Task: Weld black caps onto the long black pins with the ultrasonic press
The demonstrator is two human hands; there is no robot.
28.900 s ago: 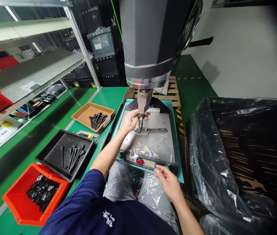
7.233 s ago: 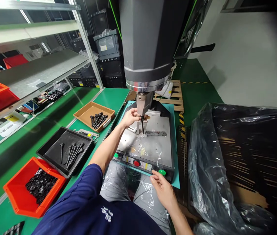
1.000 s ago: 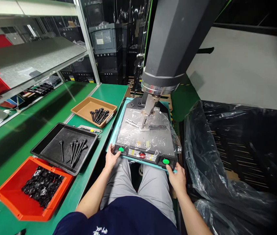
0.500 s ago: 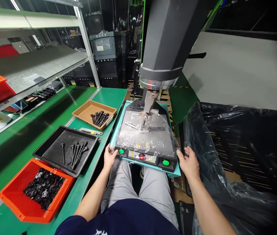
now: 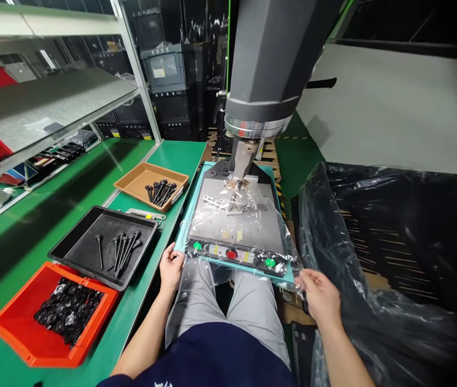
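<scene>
A clear plastic sheet (image 5: 196,277) lies draped over the machine base (image 5: 212,226) and hangs past its front edge. My left hand (image 5: 171,269) pinches the sheet at the base's front left corner. Off the front right corner, my right hand (image 5: 319,295) is closed on its other edge. Beneath the plastic I see a grey plate with a small metal fixture (image 5: 234,207) on it. A green button (image 5: 197,245), a red button (image 5: 231,253) and another green button (image 5: 270,263) line the front panel. The machine's metal tool tip (image 5: 244,158) points down at the fixture.
On the green bench at left stand a tan tray (image 5: 131,185) and a black tray (image 5: 79,242), both holding black rod-like parts, and a red bin (image 5: 14,322) of small black parts. A large plastic-lined container (image 5: 325,215) is at right. The machine head (image 5: 272,59) hangs above.
Both hands have drawn back toward me and outward from the base corners, pulling the plastic sheet down over the front panel. The right hand has closed on the sheet's edge.
</scene>
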